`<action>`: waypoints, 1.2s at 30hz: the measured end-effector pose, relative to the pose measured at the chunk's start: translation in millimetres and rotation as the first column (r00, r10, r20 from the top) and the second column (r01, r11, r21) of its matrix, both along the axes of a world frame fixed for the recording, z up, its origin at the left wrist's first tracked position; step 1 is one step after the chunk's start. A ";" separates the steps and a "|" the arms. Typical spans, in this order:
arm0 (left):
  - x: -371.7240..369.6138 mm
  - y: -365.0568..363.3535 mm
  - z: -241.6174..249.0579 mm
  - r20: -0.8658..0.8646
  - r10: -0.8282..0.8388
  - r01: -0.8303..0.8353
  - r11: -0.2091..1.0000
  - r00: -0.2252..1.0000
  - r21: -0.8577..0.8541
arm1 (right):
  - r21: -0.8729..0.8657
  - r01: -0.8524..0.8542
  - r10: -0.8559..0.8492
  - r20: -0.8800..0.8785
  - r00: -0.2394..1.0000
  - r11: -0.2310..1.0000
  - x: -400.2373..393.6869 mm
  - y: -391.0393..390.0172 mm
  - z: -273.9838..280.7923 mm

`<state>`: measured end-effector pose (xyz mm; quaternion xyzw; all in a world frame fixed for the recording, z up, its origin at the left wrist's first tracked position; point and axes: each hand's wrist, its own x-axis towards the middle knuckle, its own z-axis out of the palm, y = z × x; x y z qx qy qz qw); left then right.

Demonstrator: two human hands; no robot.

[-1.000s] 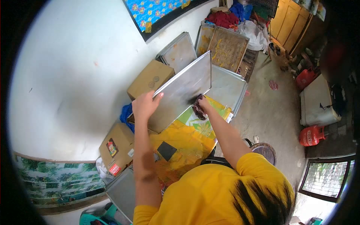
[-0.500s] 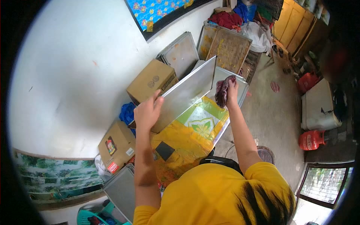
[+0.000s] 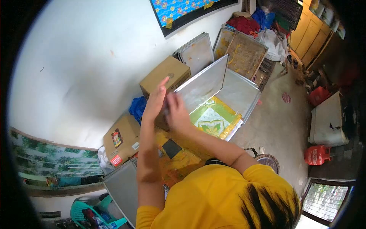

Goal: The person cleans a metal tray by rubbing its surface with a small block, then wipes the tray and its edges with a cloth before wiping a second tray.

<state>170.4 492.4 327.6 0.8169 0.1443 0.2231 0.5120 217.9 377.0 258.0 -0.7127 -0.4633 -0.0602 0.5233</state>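
A thin grey metal tray stands on its edge, tilted, on the table. My left hand is at its near end, fingers pointing up along the edge, the grip partly hidden. Close beside it, my right hand is smeared by motion and covers that end of the tray. A dark maroon cloth shows only as a small patch between my hands. Beneath lies a yellow, green and white patterned table cover with a dark square on it. Another metal tray lies beyond the upright one.
Cardboard boxes and a blue plastic bag are along the wall. More trays lean behind. A stained board stands farther back. A red gas cylinder and a round stool are on the right.
My right hand has swept left with the maroon cloth, from the tray's far end to beside my left hand. The view has shifted slightly. The metal tray still stands on edge.
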 end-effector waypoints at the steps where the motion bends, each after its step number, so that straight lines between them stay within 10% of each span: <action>1: 0.5 1.9 1.8 -0.051 -0.001 0.002 0.999 0.999 0.037 | 0.007 -0.045 0.045 0.025 0.999 0.999 -24.1 8.9 -11.4; 8: 14.5 3.4 4.8 -0.574 0.175 0.120 0.891 0.800 0.438 | -0.446 -0.260 0.482 0.512 0.711 0.857 -18.0 -9.0 -75.8; 14: 20.1 11.0 0.2 -0.479 0.081 0.033 0.974 0.874 0.225 | -0.147 -0.190 0.239 0.502 0.831 0.971 -8.3 -8.5 -47.5; 26: 17.4 16.9 7.3 -0.519 0.061 0.026 0.987 0.853 0.159 | -0.262 -0.086 0.217 0.523 0.824 0.961 -15.1 4.7 -4.3; 30: 17.5 35.5 -7.8 -0.539 -0.060 0.132 0.986 0.840 0.097 | -0.169 0.121 -0.021 0.501 0.865 0.978 24.2 4.1 -23.8; 36: 18.6 8.6 9.0 -0.573 0.188 0.110 0.889 0.798 0.445 | -0.059 0.413 -0.378 0.303 0.875 0.909 118.8 -24.9 -12.7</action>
